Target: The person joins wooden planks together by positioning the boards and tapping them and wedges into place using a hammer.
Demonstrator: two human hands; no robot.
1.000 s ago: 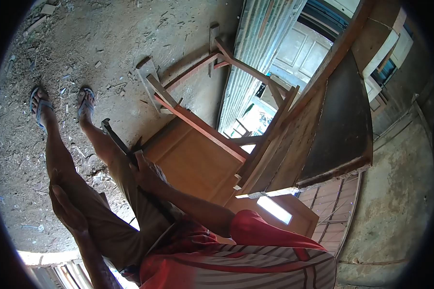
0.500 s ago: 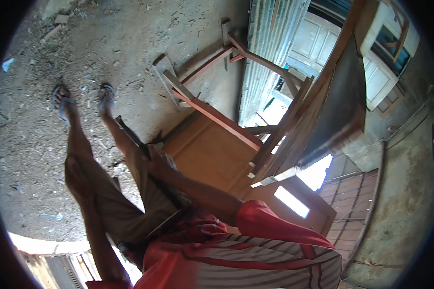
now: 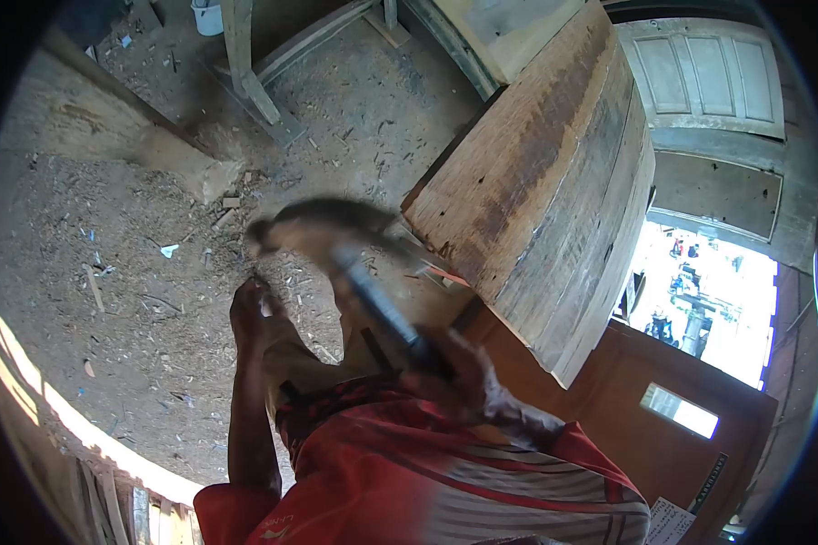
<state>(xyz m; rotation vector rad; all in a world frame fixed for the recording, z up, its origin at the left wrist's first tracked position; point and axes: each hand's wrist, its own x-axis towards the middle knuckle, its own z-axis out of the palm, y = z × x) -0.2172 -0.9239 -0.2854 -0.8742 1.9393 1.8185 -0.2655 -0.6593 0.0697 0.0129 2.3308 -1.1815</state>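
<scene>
My right hand (image 3: 459, 372) grips the black handle end of a claw hammer (image 3: 382, 300), held in front of my body. Its shaft is metallic, and its curved dark head is smeared by motion above my legs. My left hand (image 3: 250, 304) is low over my left leg, its fingers curled together. Whether anything sits inside those fingers is hidden. To the right of the hammer stands a workbench of weathered planks (image 3: 536, 182); the hammer head appears close to its near left corner in this view.
Wood chips and scraps litter the dirt floor (image 3: 154, 300). A thick timber (image 3: 109, 127) stands at upper left, and a white bucket (image 3: 208, 18) lies beyond. A brown door panel (image 3: 600, 381) is at lower right, and a pale panelled door (image 3: 700, 77) at upper right.
My right hand has raised the hammer from beside my leg to in front of me. My left hand has left my thigh and curled. The view has turned, bringing the bench top closer.
</scene>
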